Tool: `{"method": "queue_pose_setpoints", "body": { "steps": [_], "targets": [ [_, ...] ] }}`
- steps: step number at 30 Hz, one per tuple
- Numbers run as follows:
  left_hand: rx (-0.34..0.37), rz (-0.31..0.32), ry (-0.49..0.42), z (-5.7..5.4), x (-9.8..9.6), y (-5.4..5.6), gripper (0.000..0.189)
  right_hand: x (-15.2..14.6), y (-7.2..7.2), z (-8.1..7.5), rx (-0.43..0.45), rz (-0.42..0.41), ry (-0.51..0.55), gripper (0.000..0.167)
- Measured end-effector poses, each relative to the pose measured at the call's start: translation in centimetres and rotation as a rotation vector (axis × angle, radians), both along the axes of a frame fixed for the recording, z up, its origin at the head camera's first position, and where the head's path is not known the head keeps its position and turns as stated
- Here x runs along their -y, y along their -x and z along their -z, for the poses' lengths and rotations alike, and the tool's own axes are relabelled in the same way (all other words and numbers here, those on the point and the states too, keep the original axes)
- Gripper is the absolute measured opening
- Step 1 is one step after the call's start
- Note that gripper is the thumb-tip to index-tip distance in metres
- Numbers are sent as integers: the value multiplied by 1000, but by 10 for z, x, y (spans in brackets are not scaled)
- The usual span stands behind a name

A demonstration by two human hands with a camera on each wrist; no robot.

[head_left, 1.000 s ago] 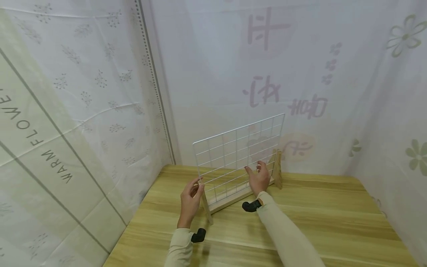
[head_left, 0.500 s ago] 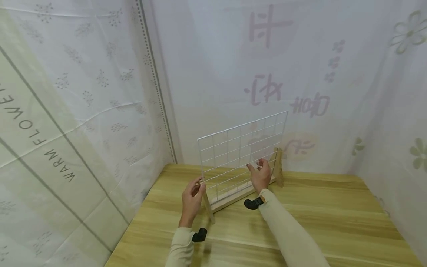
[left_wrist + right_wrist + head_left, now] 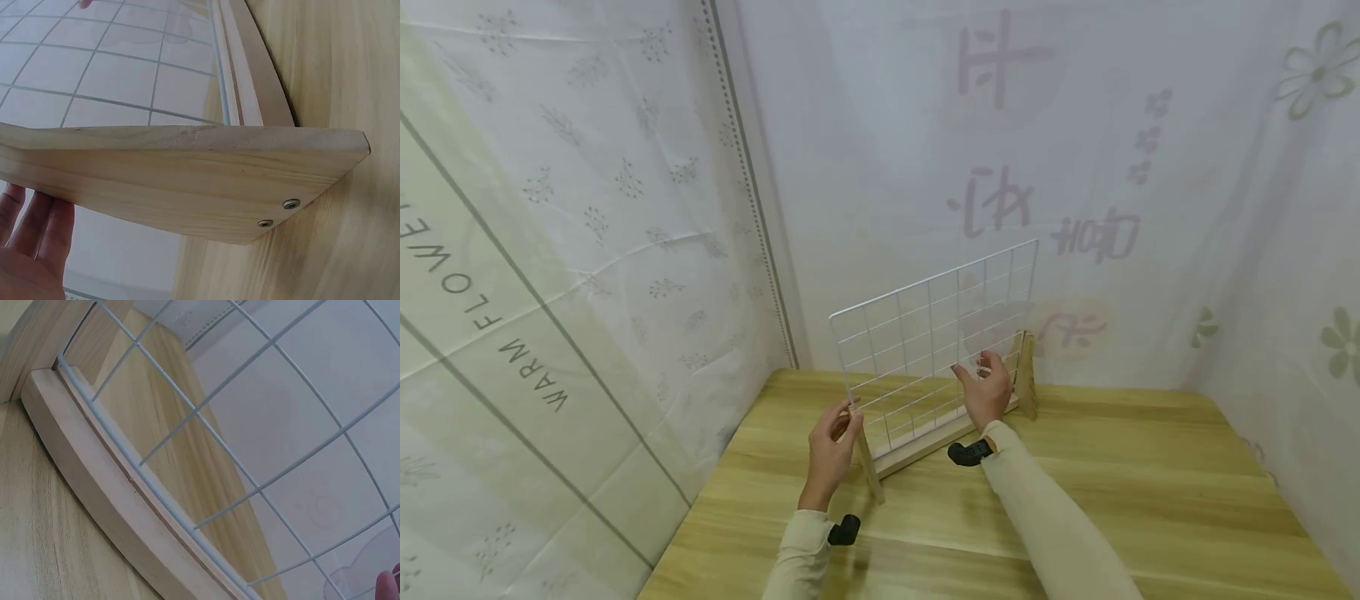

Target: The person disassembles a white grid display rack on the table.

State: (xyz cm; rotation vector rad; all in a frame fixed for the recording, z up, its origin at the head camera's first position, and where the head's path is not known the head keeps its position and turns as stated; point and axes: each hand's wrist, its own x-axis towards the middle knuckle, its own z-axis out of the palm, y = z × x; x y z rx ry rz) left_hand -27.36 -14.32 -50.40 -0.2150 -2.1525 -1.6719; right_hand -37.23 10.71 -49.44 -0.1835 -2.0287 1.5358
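The one wire grid stands upright but leaning between the two hands; against half a second ago its top edge has shifted toward the left-hand side, while the hands and the wood below sit almost where they were. Its bottom wire runs along a single grooved crossbar, below the right fingers. Two wooden side pieces flank it: the near side piece, at the left fingers, and the far side piece, just beyond the right fingers. Two screws show low on the near one, well below the left fingers.

The left hand grips the near side piece around its upper end. The right hand is at the front of the grid, fingers bent and thumb apart; whether they pinch a wire I cannot tell. Behind the fingers are two black devices, one per wrist, and two pale sleeves. One bench lies beneath everything, and printed cloth hangs beyond the fingers.
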Motion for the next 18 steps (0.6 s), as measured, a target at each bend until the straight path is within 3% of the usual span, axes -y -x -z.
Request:
{"method": "queue_pose_setpoints", "body": {
  "steps": [6, 11, 18],
  "targets": [
    [-21, 11, 5, -19, -1, -12, 29, -1, 1, -2, 6, -17, 29, 51],
    [-7, 23, -4, -21, -3, -14, 31, -7, 3, -5, 23, 9, 36, 54],
    [25, -15, -18, -23, -6, -14, 34, -9, 4, -14, 2, -23, 33, 55]
  ]
}}
